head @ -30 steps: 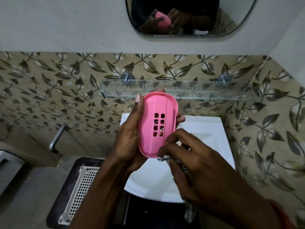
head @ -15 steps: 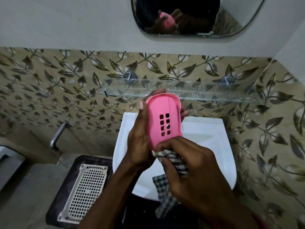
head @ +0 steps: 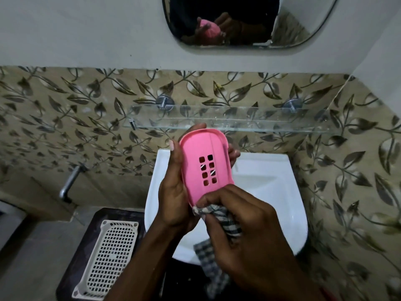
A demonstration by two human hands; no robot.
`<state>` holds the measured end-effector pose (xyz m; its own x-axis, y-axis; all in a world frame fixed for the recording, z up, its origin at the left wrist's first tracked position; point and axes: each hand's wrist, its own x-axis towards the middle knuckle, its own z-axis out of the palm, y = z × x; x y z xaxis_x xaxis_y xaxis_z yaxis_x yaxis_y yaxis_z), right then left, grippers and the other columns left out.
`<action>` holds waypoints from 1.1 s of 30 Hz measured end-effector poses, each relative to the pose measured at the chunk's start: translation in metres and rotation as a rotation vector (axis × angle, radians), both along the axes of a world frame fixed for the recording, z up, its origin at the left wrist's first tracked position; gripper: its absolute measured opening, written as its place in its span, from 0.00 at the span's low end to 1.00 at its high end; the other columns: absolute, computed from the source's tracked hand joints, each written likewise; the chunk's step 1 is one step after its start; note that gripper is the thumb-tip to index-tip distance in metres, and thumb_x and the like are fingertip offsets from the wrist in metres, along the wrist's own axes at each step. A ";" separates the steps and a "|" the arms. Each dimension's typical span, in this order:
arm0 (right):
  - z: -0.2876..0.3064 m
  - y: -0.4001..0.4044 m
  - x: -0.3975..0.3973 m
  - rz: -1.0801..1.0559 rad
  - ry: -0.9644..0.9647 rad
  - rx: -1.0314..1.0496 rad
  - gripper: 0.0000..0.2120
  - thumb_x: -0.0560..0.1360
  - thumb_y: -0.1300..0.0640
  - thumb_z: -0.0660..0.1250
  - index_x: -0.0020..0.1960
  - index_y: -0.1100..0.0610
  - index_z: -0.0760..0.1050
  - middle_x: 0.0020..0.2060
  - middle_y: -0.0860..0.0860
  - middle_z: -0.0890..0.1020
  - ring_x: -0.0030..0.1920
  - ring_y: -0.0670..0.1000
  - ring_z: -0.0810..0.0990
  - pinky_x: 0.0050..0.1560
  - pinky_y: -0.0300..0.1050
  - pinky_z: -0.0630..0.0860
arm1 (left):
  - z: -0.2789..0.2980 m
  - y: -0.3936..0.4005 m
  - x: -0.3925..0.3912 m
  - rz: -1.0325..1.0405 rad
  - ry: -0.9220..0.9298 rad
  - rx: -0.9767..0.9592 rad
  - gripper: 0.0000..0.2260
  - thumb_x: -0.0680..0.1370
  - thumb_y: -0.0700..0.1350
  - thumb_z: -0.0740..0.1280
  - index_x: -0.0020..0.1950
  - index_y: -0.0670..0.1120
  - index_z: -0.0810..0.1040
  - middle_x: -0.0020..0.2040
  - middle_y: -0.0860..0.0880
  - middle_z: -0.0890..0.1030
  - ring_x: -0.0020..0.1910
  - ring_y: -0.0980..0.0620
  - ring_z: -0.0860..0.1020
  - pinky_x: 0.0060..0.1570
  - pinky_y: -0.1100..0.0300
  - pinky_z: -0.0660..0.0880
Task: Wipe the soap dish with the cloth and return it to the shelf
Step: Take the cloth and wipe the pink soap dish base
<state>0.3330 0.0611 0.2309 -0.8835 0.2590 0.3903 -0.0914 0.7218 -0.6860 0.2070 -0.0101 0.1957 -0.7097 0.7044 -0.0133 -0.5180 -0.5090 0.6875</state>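
My left hand [head: 175, 192] grips a pink soap dish [head: 205, 166] upright over the sink, its slotted face toward me. Thumb lies along the dish's left edge and the fingers wrap behind it. My right hand [head: 245, 231] holds a checked cloth [head: 219, 216] bunched in its fingers and presses it against the dish's lower end. The cloth's loose tail hangs down below that hand. The glass shelf [head: 271, 124] runs along the tiled wall just behind the top of the dish and bears nothing.
A white sink [head: 271, 183] sits under my hands. A white perforated plastic tray [head: 108, 259] lies on a dark surface at lower left. A metal tap [head: 69, 185] sticks out of the left wall. A mirror [head: 249, 20] hangs above.
The cloth has come into view under my right hand, which has shifted along the dish's lower end. My left hand has kept its hold while the dish turned slightly.
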 end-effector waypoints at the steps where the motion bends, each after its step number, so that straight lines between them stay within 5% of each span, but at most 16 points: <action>1: 0.000 0.006 0.002 0.004 -0.018 0.063 0.08 0.73 0.59 0.71 0.51 0.51 0.79 0.47 0.46 0.81 0.46 0.48 0.83 0.43 0.46 0.81 | -0.002 -0.002 0.000 -0.013 -0.014 0.011 0.30 0.80 0.66 0.54 0.74 0.51 0.77 0.65 0.36 0.82 0.65 0.38 0.80 0.63 0.46 0.79; 5: 0.004 0.035 -0.005 -0.075 0.013 0.256 0.08 0.74 0.63 0.71 0.51 0.55 0.80 0.46 0.51 0.81 0.43 0.52 0.82 0.41 0.51 0.82 | -0.008 -0.011 0.003 -0.112 0.004 -0.001 0.32 0.76 0.69 0.55 0.63 0.50 0.86 0.60 0.45 0.87 0.60 0.47 0.84 0.61 0.50 0.81; 8: 0.012 0.050 -0.021 -0.114 0.101 0.344 0.06 0.75 0.67 0.71 0.51 0.60 0.81 0.46 0.55 0.80 0.43 0.55 0.81 0.41 0.53 0.81 | -0.008 -0.012 0.009 -0.049 -0.075 -0.030 0.31 0.72 0.69 0.63 0.60 0.47 0.88 0.58 0.42 0.87 0.55 0.45 0.85 0.57 0.47 0.82; 12: 0.020 0.062 -0.043 -0.165 0.278 0.368 0.06 0.74 0.68 0.72 0.51 0.63 0.81 0.46 0.57 0.81 0.43 0.53 0.80 0.47 0.37 0.75 | -0.008 -0.011 0.016 0.021 -0.089 -0.099 0.28 0.73 0.67 0.65 0.61 0.49 0.87 0.60 0.41 0.86 0.57 0.42 0.86 0.54 0.45 0.84; 14: 0.016 0.064 -0.046 -0.160 0.303 0.128 0.07 0.75 0.66 0.73 0.51 0.60 0.81 0.47 0.54 0.82 0.46 0.50 0.83 0.49 0.36 0.79 | -0.005 -0.013 0.012 0.072 -0.106 -0.118 0.26 0.77 0.65 0.61 0.60 0.48 0.88 0.58 0.41 0.87 0.53 0.43 0.87 0.48 0.48 0.85; 16: 0.010 0.061 -0.042 -0.114 0.263 -0.377 0.07 0.75 0.64 0.75 0.51 0.56 0.80 0.48 0.52 0.84 0.48 0.51 0.86 0.49 0.47 0.85 | -0.003 -0.015 0.002 0.129 -0.148 -0.083 0.24 0.80 0.61 0.59 0.62 0.47 0.87 0.61 0.40 0.86 0.53 0.44 0.87 0.47 0.47 0.84; 18: 0.001 0.049 -0.036 -0.101 0.280 -0.786 0.06 0.73 0.62 0.76 0.48 0.55 0.81 0.46 0.52 0.86 0.47 0.50 0.88 0.47 0.44 0.84 | -0.002 -0.014 -0.005 0.201 -0.098 -0.084 0.20 0.85 0.54 0.57 0.69 0.48 0.81 0.66 0.41 0.84 0.54 0.44 0.85 0.48 0.48 0.84; 22: -0.009 0.024 -0.029 -0.045 0.308 -1.018 0.04 0.74 0.62 0.74 0.49 0.57 0.83 0.46 0.51 0.88 0.47 0.48 0.88 0.46 0.37 0.83 | -0.005 0.003 0.007 0.271 0.139 -0.296 0.15 0.87 0.48 0.58 0.67 0.52 0.82 0.64 0.44 0.85 0.57 0.44 0.84 0.52 0.48 0.83; 26: -0.010 0.020 -0.028 0.004 0.284 -0.993 0.12 0.73 0.65 0.74 0.56 0.57 0.84 0.54 0.61 0.86 0.52 0.58 0.88 0.51 0.45 0.84 | -0.007 0.012 0.016 0.412 0.494 -0.419 0.10 0.80 0.42 0.70 0.60 0.45 0.82 0.49 0.50 0.87 0.47 0.52 0.85 0.46 0.59 0.81; 28: -0.012 0.022 -0.028 -0.046 0.284 -0.955 0.14 0.72 0.66 0.75 0.58 0.58 0.84 0.56 0.63 0.85 0.53 0.57 0.88 0.53 0.47 0.85 | -0.002 0.010 0.016 0.351 0.472 -0.421 0.04 0.80 0.46 0.71 0.48 0.51 0.86 0.40 0.56 0.87 0.41 0.59 0.84 0.43 0.62 0.80; 29: -0.013 0.024 -0.028 -0.088 0.291 -0.912 0.15 0.73 0.67 0.75 0.58 0.58 0.84 0.55 0.61 0.85 0.52 0.56 0.88 0.53 0.47 0.85 | -0.004 0.007 0.016 0.306 0.427 -0.452 0.12 0.82 0.50 0.68 0.42 0.54 0.87 0.37 0.58 0.86 0.39 0.62 0.84 0.42 0.63 0.80; 31: -0.014 0.029 -0.028 -0.186 0.327 -0.777 0.14 0.73 0.68 0.77 0.56 0.57 0.82 0.51 0.55 0.86 0.50 0.54 0.88 0.49 0.45 0.85 | -0.006 0.002 0.016 0.140 0.225 -0.457 0.16 0.82 0.58 0.62 0.48 0.56 0.89 0.45 0.55 0.89 0.47 0.59 0.86 0.52 0.58 0.82; 33: -0.013 0.034 -0.031 -0.292 0.358 -0.470 0.11 0.73 0.64 0.77 0.53 0.57 0.81 0.48 0.52 0.83 0.48 0.52 0.86 0.47 0.47 0.84 | 0.000 -0.003 0.017 -0.100 -0.116 -0.323 0.27 0.82 0.64 0.61 0.67 0.46 0.83 0.64 0.42 0.85 0.64 0.45 0.83 0.69 0.47 0.76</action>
<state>0.3021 0.0949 0.2177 -0.5877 0.6829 0.4338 -0.2183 0.3825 -0.8978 0.2243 -0.0132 0.1957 -0.6180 0.7168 -0.3229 -0.6382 -0.2175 0.7385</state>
